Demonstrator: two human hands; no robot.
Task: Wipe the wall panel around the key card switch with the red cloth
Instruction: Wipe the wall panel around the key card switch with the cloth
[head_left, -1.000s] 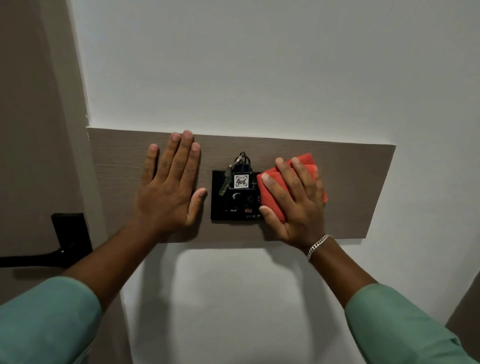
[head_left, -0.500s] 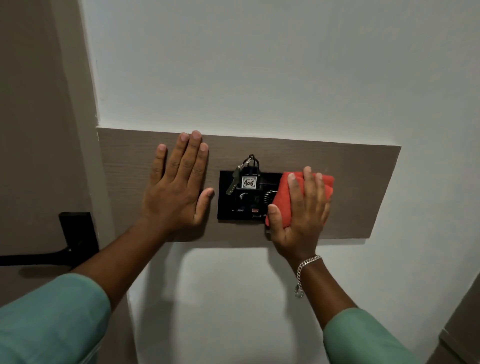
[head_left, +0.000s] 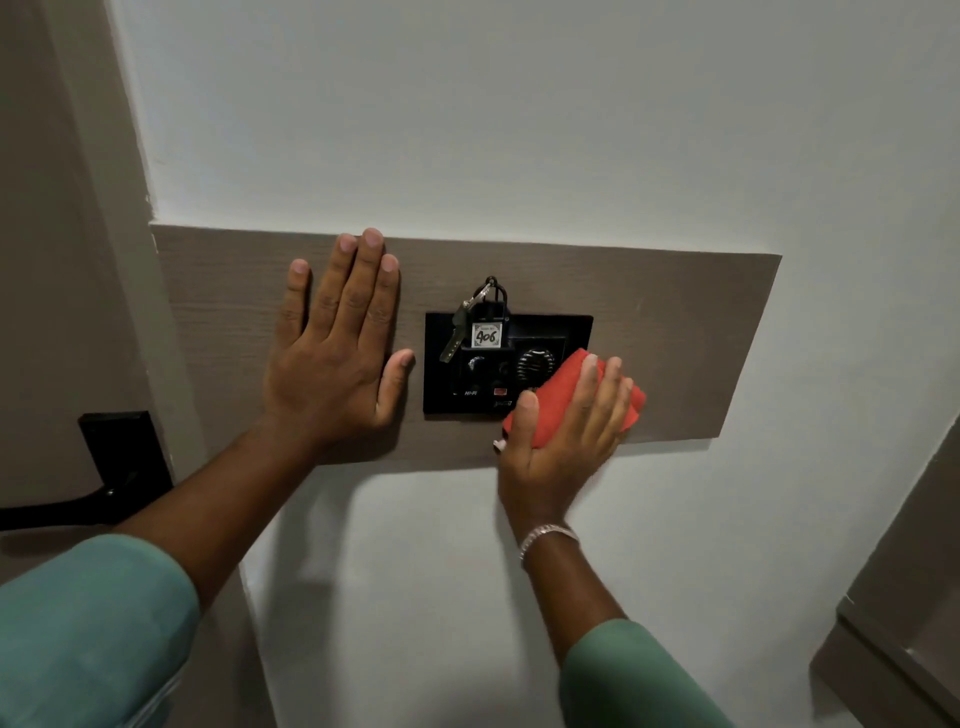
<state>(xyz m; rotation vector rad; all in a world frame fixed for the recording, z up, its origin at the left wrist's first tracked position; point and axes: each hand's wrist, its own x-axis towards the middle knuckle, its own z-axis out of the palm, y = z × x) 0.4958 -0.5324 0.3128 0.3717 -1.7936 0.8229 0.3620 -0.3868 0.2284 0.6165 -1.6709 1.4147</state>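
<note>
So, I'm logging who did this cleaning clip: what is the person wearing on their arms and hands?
Both arms wear green sleeves, the left sleeve and the right sleeve both stopping partway up the forearm. A silver chain bracelet circles the right wrist. The left hand and right hand are bare, with no gloves and no rings visible; the fingernails are short and unpainted.

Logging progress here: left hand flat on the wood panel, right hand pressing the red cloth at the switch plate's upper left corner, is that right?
Not quite. The head view shows the right hand pressing the red cloth at the switch plate's lower right corner. The left hand is flat on the wood panel.
</note>
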